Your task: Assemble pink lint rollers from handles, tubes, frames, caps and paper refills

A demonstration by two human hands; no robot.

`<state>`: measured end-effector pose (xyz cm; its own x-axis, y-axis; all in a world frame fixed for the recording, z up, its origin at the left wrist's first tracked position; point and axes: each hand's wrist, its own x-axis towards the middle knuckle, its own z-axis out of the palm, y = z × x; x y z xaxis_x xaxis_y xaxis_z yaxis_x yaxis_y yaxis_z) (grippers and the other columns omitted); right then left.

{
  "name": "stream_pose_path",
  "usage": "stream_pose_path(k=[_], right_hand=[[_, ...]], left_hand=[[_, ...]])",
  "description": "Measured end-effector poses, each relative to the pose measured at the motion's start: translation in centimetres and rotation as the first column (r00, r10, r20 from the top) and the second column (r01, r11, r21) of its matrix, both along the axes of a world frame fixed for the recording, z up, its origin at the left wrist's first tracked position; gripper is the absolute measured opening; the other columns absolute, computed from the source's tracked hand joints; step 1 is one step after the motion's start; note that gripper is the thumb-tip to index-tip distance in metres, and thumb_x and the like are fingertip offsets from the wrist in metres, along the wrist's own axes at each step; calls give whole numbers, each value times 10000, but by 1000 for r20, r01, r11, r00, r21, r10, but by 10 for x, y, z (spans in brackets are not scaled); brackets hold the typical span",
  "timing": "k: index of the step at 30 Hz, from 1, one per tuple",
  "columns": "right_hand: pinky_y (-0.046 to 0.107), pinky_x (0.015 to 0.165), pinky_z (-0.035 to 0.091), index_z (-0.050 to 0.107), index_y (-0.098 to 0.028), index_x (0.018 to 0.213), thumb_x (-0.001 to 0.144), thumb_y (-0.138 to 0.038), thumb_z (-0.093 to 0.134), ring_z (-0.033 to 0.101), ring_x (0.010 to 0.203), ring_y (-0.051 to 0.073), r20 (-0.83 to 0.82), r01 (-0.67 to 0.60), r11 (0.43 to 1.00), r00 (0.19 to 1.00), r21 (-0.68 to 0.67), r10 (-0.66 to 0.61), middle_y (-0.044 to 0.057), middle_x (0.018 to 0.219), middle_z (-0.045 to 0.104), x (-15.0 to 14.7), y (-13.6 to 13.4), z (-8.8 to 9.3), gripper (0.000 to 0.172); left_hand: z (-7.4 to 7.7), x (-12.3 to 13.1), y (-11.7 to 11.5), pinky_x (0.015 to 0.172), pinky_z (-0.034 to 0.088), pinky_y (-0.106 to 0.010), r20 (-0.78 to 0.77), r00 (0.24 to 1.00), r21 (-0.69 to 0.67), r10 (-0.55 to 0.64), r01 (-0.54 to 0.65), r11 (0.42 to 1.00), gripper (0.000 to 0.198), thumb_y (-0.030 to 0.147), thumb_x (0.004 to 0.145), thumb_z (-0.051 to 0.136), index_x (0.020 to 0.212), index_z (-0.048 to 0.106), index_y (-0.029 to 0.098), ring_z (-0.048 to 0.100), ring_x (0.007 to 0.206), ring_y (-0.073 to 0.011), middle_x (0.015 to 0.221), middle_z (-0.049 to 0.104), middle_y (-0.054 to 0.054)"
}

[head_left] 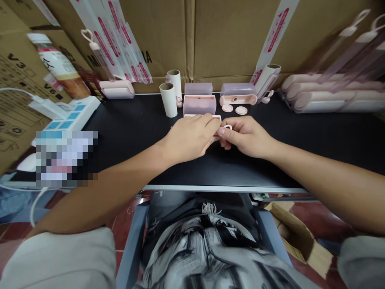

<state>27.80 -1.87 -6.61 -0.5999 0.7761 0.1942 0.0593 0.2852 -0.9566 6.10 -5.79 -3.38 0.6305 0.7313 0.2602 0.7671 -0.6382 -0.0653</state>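
My left hand (192, 136) is closed over a pink plastic case (217, 117), covering most of it; only a pink edge shows above the knuckles. Pinched between the thumb and fingers of my right hand (248, 136) is a small pink loop (229, 127), right against the left fingertips. Whether the loop is joined to the case is hidden. Just behind the hands is a pink case with a translucent lilac cover (199, 105). A similar case (238, 96) lies to its right, with two pink discs (227, 108) (241, 110) in front of it.
Two white cardboard tubes (169, 100) (174, 84) stand left of the cases. Stacked pink rollers (337, 94) lie at right; one assembled roller (117, 89) sits at back left. A power strip (67, 120) and a bottle (58, 66) are far left. Cardboard boxes (222, 40) wall the back.
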Motion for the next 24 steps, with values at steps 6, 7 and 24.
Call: stream_pose_path(k=[6,7,24], right_hand=[[254,483,503,692,-202,735,863,-814,884,578,511,121,11,-67,996,998,-52,67,7,620,664,1,8,-4,654],[252,485,499,691,-201,737,859,-810,890,575,511,118,3,-75,996,997,-53,75,5,620,662,1,9,-4,653],[278,493,388,636,-226,686,866,-854,852,507,488,122,4,42,995,999,92,-43,-11,551,613,0,1,4,688]], left_hand=[[-2,-4,2,819,529,-382,-16,999,-11,43,-43,999,359,284,1121,630,1462,699,194,802,1167,-331,1272,800,-143],[-1,-4,1,787,515,-375,-16,998,-21,60,-60,998,361,294,1129,617,1470,700,207,808,1151,-330,1274,806,-137],[-2,-18,16,852,559,-379,307,944,-181,122,-68,981,578,436,1015,728,1532,604,209,803,1045,-297,1154,827,-86]])
